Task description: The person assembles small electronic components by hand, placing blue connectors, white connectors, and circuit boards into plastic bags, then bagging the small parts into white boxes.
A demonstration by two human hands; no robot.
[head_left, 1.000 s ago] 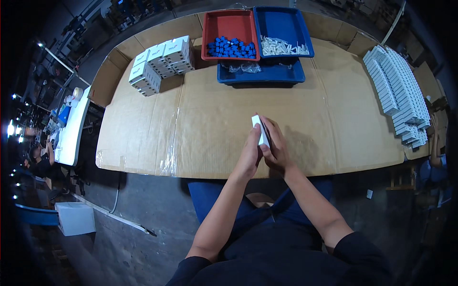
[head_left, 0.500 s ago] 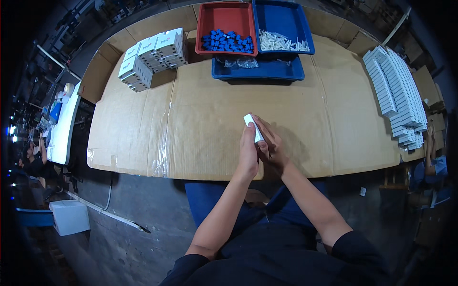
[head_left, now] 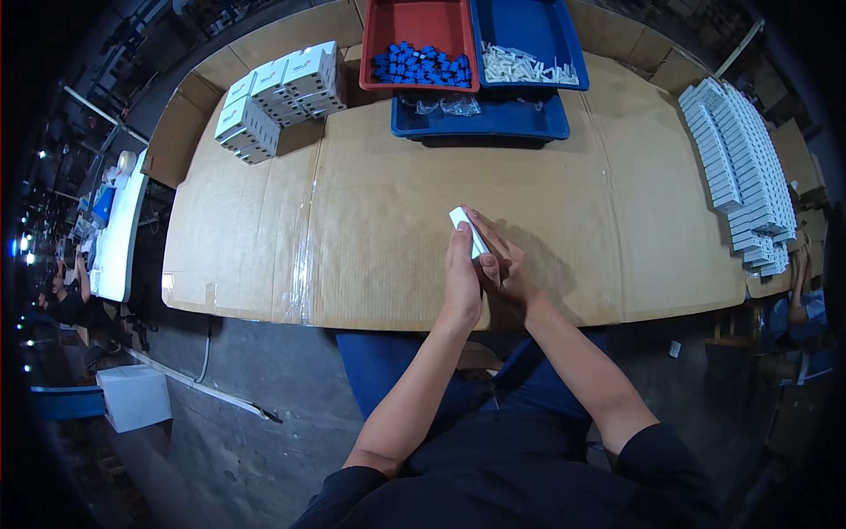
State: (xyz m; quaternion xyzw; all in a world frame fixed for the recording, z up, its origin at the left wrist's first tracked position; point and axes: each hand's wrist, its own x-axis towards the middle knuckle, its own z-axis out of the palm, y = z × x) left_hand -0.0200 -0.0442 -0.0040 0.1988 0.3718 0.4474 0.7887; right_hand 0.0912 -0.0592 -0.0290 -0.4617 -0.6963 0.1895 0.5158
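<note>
A small white rectangular piece (head_left: 467, 229) is held on edge between my two hands, above the near middle of the cardboard-covered table (head_left: 397, 203). My left hand (head_left: 462, 278) is closed on its left side, thumb along the top. My right hand (head_left: 509, 269) presses against the other side, with its fingers stretched along the piece and its thumb near the close end. The palms hide the lower part of the piece, so what lies under it cannot be seen.
Blue plastic parts lie in a red tray (head_left: 417, 26), white sticks in a blue tray (head_left: 529, 26). Both rest over another blue tray (head_left: 480, 128). White boxes (head_left: 251, 130) are stacked at the far left, rows of white pieces (head_left: 740, 172) at the right. Other people work at both sides.
The view has shifted slightly, so the trays sit a little higher in the picture. Both hands keep their hold on the white piece, with hardly any movement.
</note>
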